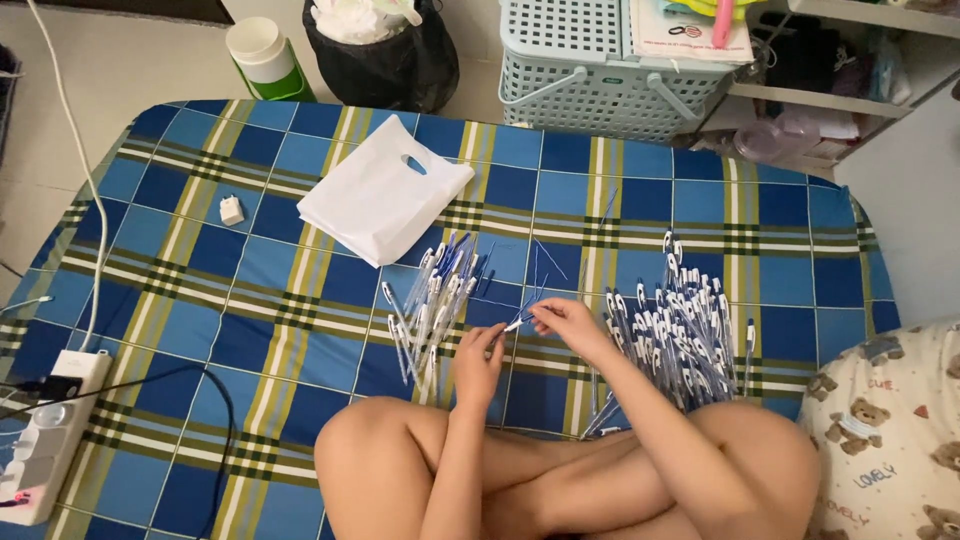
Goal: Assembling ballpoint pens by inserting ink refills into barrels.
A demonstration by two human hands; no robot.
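I sit cross-legged on a blue plaid mat [250, 290]. My left hand [478, 362] and my right hand [566, 322] meet over the mat and together hold a white pen barrel [514, 325] with a thin blue refill. A pile of white and blue pens [435, 300] lies just left of my hands. A bigger heap of pen barrels [685, 335] lies to the right of my right hand. A few loose blue refills [545, 262] are scattered beyond my hands.
A stack of white plastic bags [385, 200] lies at the mat's far middle, a small white charger plug [231, 210] left of it. A power strip with cables [45, 435] is at the left edge. A grey basket [590, 75], black bin [385, 55], and bear-print pillow [890, 430] surround the mat.
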